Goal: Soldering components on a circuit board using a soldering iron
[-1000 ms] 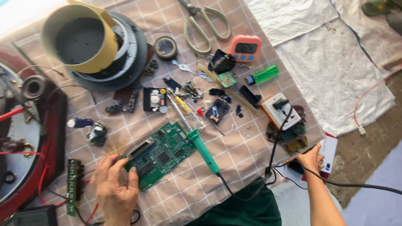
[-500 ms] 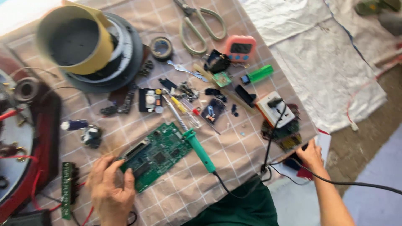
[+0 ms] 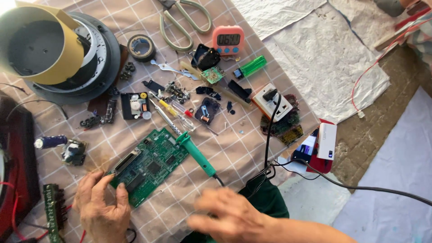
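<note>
The left hand (image 3: 101, 208) rests spread on the checked cloth (image 3: 252, 148), fingers open, with its fingertips pressed on the near left corner of a green circuit board (image 3: 148, 165); it steadies the board flat rather than closing around it. The board lies just ahead and to the right of that hand, its grey connector strip running along the edge nearest the thumb side. A green-handled soldering iron (image 3: 194, 153) lies across the board's far right edge, its tip over the board and its black cord trailing back toward the right hand (image 3: 227, 217). That right hand is blurred, empty as far as can be seen, loosely open, and sits just short of the iron's cord end without touching it. Left of the left hand lies a narrow green terminal strip (image 3: 54, 211). Farther beyond the board are a yellow-handled screwdriver (image 3: 168, 107), small black parts, a roll of black tape (image 3: 141, 47), scissors (image 3: 182, 20) and a pink digital timer (image 3: 228, 40). Well ahead of the right hand sits a white plug socket (image 3: 270, 102)
</note>
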